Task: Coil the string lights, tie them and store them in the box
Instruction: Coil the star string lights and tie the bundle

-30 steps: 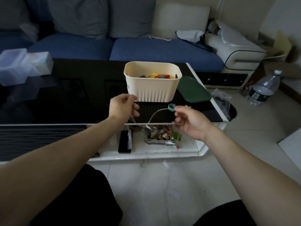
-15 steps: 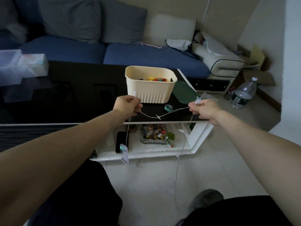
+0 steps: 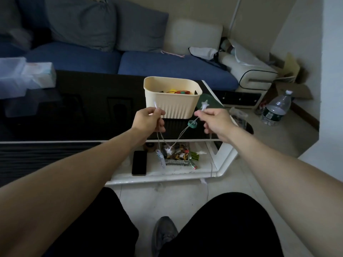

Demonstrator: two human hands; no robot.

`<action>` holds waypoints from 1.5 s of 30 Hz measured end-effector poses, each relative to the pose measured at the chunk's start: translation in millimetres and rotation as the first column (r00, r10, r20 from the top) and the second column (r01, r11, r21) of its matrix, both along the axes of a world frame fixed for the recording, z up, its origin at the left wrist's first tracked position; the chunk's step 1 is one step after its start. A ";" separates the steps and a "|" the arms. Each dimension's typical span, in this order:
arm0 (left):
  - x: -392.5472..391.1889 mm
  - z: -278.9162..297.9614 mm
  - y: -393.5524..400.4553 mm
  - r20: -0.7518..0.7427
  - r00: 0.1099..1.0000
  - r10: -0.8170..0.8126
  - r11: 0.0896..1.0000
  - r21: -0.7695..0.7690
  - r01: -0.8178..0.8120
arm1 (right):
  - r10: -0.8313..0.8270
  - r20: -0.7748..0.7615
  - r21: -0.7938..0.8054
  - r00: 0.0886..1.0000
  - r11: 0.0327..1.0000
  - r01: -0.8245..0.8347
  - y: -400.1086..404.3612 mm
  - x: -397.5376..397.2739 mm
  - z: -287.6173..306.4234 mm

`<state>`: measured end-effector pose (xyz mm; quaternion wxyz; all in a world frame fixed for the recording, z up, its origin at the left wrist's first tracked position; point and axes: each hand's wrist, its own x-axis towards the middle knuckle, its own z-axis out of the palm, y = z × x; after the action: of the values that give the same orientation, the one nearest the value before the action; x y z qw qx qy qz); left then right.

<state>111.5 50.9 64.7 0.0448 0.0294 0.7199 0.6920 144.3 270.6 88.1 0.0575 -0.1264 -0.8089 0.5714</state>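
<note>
Since half a second ago our right hand (image 3: 215, 121) swung back in, so the string lights (image 3: 178, 140) sag in a V toward our left hand (image 3: 148, 121). Both hands pinch the wire, front of the box (image 3: 171, 98) near the table (image 3: 74, 112) front-right corner. Next loop goes right-to-left; tail hangs off right.

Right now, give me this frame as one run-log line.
stage: coiling | left hand: pinches thin white string lights | right hand: pinches star bulb | slack: sags between hands | cream ribbed plastic box: open, on table
</note>
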 end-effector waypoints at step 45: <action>-5.0 2.1 79.4 0.183 0.961 -0.208 0.962 0.213 0.168 | 0.262 -0.274 0.324 0.925 0.931 -0.168 -12.3 8.3 -56.3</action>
<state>106.5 130.3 66.8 0.1810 0.0312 0.6339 0.7513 152.5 258.4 31.8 0.1390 0.0661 -0.8745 0.4600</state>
